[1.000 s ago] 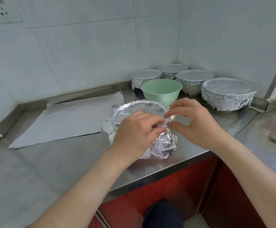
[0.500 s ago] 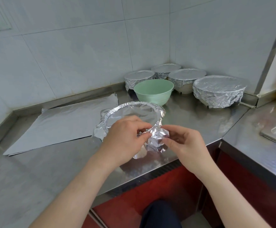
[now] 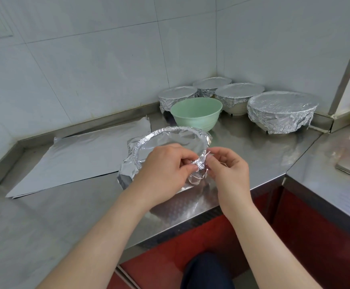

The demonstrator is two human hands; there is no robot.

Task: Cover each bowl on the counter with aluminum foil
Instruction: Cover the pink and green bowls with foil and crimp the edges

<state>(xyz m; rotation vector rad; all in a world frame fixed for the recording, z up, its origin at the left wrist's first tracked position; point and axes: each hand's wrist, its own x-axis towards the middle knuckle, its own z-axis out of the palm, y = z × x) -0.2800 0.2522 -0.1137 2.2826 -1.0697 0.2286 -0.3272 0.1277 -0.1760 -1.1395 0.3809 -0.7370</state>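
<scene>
The right hand (image 3: 230, 174) has come up from the bowl's side to its rim since half a second ago. It now meets the left hand (image 3: 161, 170) there. Both pinch one crumpled fold of the foil (image 3: 200, 163) between thumb and fingertips, with the other fingers loosely curled.

The bowl being wrapped (image 3: 170, 138) sits on the steel counter (image 3: 253, 151), close to its near edge. Foil is stretched over its top and bunched down its left side. Just beyond it stands an uncovered green bowl (image 3: 197, 115), and behind that four covered bowls (image 3: 282, 109) crowd the far corner against the tiled wall (image 3: 107, 69).

A stack of flat foil sheets (image 3: 82, 155) lies to the left. Its right edge meets the bowl's loose foil — under it or beside it, I cannot tell. The room to move is on the right, where steel runs to the angled seam.
</scene>
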